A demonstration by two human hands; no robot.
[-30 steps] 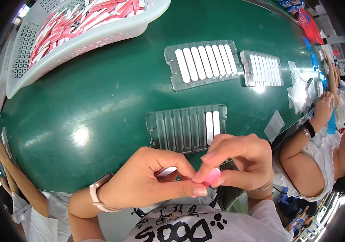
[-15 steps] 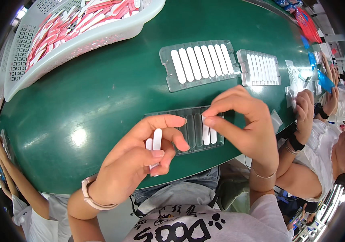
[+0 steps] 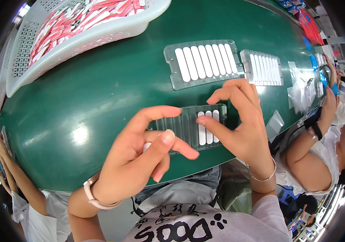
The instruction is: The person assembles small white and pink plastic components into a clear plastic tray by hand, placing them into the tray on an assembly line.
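My left hand (image 3: 134, 155) is curled beside the near tray, thumb and fingers bent around a white round-ended strip (image 3: 146, 147). Only the strip's end shows; any others in the palm are hidden. The clear plastic tray (image 3: 188, 123) lies in front of me, with upright slots. Three white strips (image 3: 202, 133) fill slots at its right side, while bare slots show to their left. Over that right end hovers my right hand (image 3: 241, 125), open, its thumb and index finger apart with nothing between them. The thumb tip is nearest to the leftmost of the three strips.
Two more clear trays, one at the back (image 3: 172, 72) and one to its right (image 3: 247, 66), hold rows of white strips. A white basket (image 3: 79, 50) of pink and white strips stands far left. Clear plastic bags (image 3: 301, 92) lie at right, near a co-worker's arm (image 3: 305, 145).
The strip in my right fingers now lies in the near tray beside two others, and that hand has opened. My left thumb has moved over the held strips, hiding most of them.
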